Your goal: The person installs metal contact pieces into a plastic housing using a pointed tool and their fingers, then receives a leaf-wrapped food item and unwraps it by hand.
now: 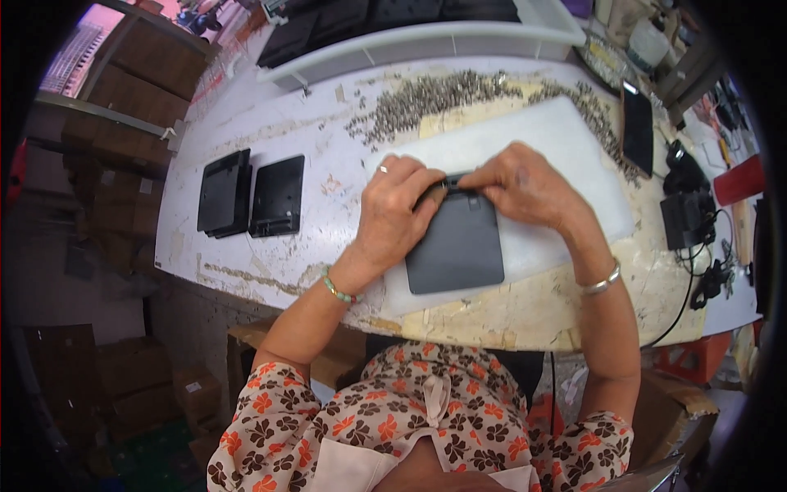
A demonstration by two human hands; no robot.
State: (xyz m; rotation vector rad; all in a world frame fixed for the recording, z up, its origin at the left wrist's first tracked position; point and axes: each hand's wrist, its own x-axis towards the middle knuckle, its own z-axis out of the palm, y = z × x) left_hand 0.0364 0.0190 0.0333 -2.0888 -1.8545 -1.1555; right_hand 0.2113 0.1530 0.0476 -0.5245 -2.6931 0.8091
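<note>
A flat dark grey plastic casing lies on a white foam sheet in front of me, its smooth face up and a small square outline near the far edge. My left hand grips its far left corner, thumb and fingers closed about the edge. From the other side my right hand is closed, fingertips pinching at the same far edge. Between the two sets of fingertips the edge shows a dark slotted strip; any small part there is hidden.
Left on the table are black plastic casings and an open black shell. Small metal pieces are heaped beyond the foam sheet. A white bin of black parts stands at the back. A phone and black adapter lie right.
</note>
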